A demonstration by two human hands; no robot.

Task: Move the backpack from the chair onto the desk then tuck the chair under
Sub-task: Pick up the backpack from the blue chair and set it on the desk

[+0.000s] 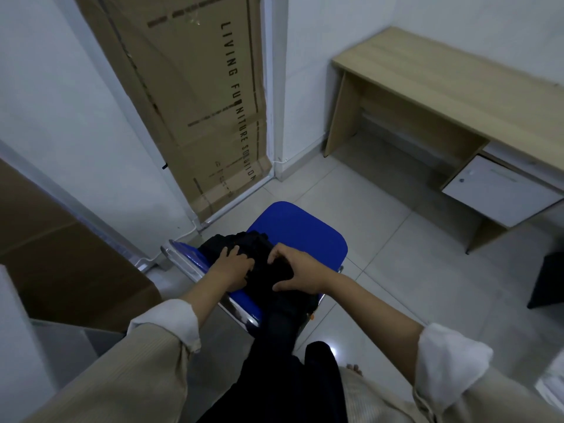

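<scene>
A black backpack (259, 248) lies on the blue seat of a chair (305, 230) in the middle of the view. My left hand (233, 265) presses on the left part of the backpack with fingers curled into the fabric. My right hand (297, 270) grips the backpack's right part, thumb spread below. The chair's blue backrest with chrome frame (195, 264) is at the left, under my left wrist. The light wooden desk (451, 83) stands against the wall at the upper right, apart from the chair.
A tall cardboard box (195, 96) leans in the doorway behind the chair. Another cardboard box (55, 248) stands at the left. A white drawer unit (500, 190) sits under the desk's right side. A dark object (549, 282) rests on the tiled floor at right.
</scene>
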